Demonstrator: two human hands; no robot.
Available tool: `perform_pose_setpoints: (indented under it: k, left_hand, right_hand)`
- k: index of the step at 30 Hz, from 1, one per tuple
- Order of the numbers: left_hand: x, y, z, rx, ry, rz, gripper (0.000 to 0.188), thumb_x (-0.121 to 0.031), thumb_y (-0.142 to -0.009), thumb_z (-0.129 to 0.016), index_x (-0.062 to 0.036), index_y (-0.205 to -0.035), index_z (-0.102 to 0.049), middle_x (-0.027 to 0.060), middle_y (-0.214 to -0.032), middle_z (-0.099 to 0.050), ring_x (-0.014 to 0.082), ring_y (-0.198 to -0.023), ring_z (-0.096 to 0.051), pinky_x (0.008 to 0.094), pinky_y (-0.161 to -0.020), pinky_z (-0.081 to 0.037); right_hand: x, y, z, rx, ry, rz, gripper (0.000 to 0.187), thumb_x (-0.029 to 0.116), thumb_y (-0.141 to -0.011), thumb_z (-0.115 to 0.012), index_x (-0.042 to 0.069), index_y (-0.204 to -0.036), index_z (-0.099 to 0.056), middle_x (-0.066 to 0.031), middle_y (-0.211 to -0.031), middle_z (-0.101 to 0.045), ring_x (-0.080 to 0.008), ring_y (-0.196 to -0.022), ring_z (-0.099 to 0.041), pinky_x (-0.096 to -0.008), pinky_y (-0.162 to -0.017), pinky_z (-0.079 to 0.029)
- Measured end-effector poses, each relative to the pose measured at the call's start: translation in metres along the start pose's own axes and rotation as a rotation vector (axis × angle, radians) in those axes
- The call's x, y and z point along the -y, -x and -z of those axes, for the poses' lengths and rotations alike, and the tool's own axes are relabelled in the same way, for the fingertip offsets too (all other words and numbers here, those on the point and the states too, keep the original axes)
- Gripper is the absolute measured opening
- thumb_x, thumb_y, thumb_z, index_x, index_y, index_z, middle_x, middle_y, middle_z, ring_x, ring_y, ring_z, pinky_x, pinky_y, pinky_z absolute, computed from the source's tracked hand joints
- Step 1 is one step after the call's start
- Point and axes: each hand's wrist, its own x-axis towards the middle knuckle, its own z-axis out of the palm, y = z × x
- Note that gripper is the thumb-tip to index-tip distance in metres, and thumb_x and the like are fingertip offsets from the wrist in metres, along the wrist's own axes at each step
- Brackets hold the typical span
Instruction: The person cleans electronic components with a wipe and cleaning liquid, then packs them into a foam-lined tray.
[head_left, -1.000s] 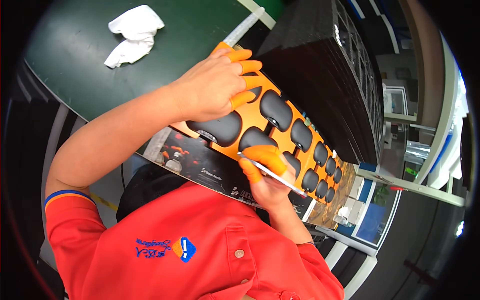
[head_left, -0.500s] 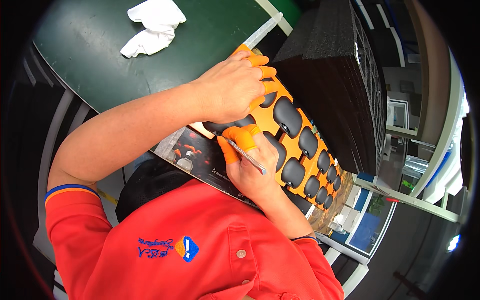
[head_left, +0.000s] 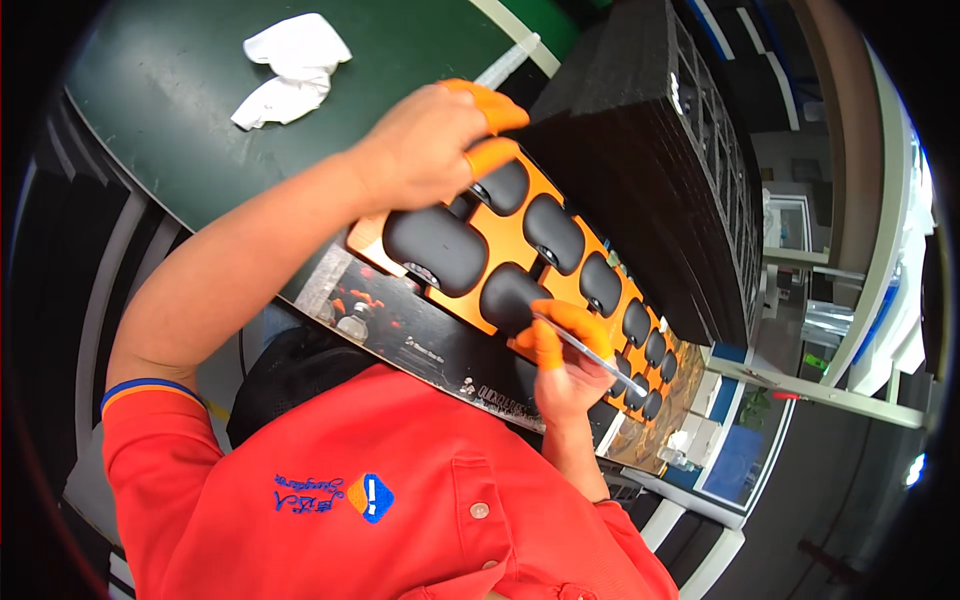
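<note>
An orange tray (head_left: 512, 229) holds rows of glossy black rounded cases, such as the large one (head_left: 436, 250) at its near left end. My left hand (head_left: 425, 140), with orange finger cots, is over the tray's far left corner. Its fingers are stretched out and apart from the thumb, with nothing seen in them, close to another black case (head_left: 503, 188). My right hand (head_left: 570, 375), also in orange finger cots, pinches a slim silver tool (head_left: 590, 352). Its tip end is near a black case (head_left: 510, 297) in the front row; whether it touches is unclear.
A crumpled white cloth (head_left: 295, 70) lies on the dark green table (head_left: 180, 110). A tall stack of black foam sheets (head_left: 630, 170) stands just beyond the tray. A black printed mat (head_left: 420, 340) lies along the table's front edge. Small white items (head_left: 685, 445) sit at the right end.
My left hand has lifted off the tray and moved up and left, uncovering the cases. My right hand has moved right along the tray, still pinching the silver tool.
</note>
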Motion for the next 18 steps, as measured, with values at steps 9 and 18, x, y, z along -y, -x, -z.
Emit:
perform_pose_setpoints:
  k: [9,18]
  left_hand:
    - [-0.004,-0.009,0.022,0.2,0.073,0.345,0.026,-0.012,-0.084,-0.055,-0.002,-0.108,-0.06,0.0125,-0.105,-0.061,0.0291,-0.101,-0.054,0.0345,-0.091,-0.04]
    - [-0.075,0.041,0.061,0.425,0.027,0.107,0.03,0.0,-0.066,-0.067,-0.0035,-0.096,-0.064,0.0094,-0.108,-0.062,0.0287,-0.106,-0.055,0.0381,-0.089,-0.042]
  right_hand:
    - [-0.018,0.002,0.017,0.141,0.619,0.531,0.02,-0.002,-0.066,-0.073,0.0,-0.082,-0.061,-0.0105,-0.078,-0.058,-0.0234,-0.061,-0.058,-0.0295,-0.051,-0.044]
    - [-0.01,-0.012,0.032,0.422,0.647,0.415,0.021,-0.001,-0.066,-0.073,0.0,-0.081,-0.059,-0.0113,-0.079,-0.055,-0.0259,-0.061,-0.057,-0.0292,-0.053,-0.045]
